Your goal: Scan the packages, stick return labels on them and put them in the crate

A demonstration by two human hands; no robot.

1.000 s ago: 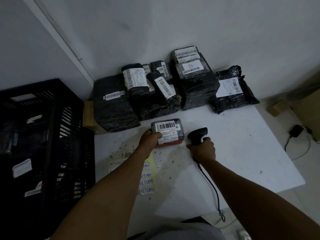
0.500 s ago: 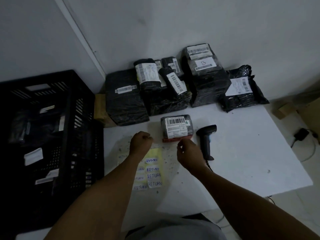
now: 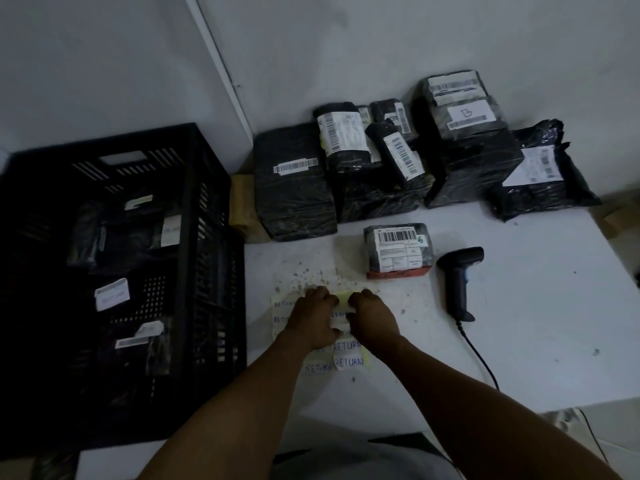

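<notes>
A small black package (image 3: 398,249) with a barcode label and a red lower edge lies on the white table (image 3: 519,323). To its right lies the black barcode scanner (image 3: 459,280), its cable trailing off the front. Nearer to me is a yellow sheet of white RETURN labels (image 3: 348,356). My left hand (image 3: 311,320) and my right hand (image 3: 372,320) sit side by side on that sheet, fingers curled down onto it; whether they pinch a label is hidden. The black crate (image 3: 194,237) at the left holds several labelled packages.
Several black wrapped packages (image 3: 381,168) with barcode labels are stacked along the wall behind the small one. A brown parcel (image 3: 244,209) is wedged between the crate and the stack. Cardboard (image 3: 620,216) and the floor show past the table's right edge.
My left hand let go of the small package and my right hand put the scanner down on the table. Both hands then moved back onto the label sheet.
</notes>
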